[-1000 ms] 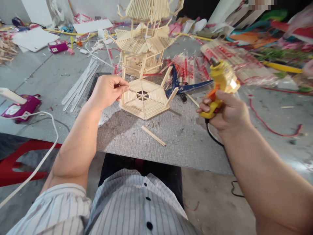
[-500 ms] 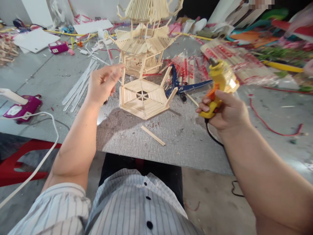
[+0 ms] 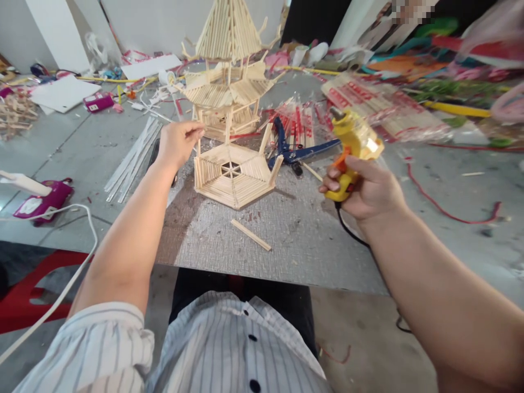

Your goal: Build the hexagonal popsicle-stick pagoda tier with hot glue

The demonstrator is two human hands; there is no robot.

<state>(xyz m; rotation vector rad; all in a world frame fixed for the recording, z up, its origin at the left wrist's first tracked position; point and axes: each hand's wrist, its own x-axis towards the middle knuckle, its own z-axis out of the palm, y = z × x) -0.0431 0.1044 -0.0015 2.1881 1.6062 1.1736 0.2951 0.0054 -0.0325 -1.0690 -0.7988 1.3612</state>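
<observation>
A hexagonal base of thin wooden sticks [image 3: 213,185], with short upright posts at its corners, sits on the table before me. At its left corner my left hand [image 3: 178,143] pinches the top of an upright wooden post [image 3: 198,147]. My right hand [image 3: 368,185] is wrapped around a yellow glue gun [image 3: 355,136] with an orange trigger, held up to the right with its nozzle pointing up and left. Behind the base stands a tiered pagoda model [image 3: 229,38] of the same sticks. One loose stick [image 3: 250,235] lies in front of the base.
Blue-handled cutters [image 3: 305,152] lie right of the base, near bagged sticks [image 3: 368,106]. White strips [image 3: 133,158] are spread at left, with a purple glue gun holder [image 3: 45,202] and white cord. A red wire [image 3: 446,210] lies at right. The table's front edge is close to my body.
The view has tilted and shifted slightly, so the table things appear lower and further left. Both hands keep their places relative to the base, and the glue gun stays raised.
</observation>
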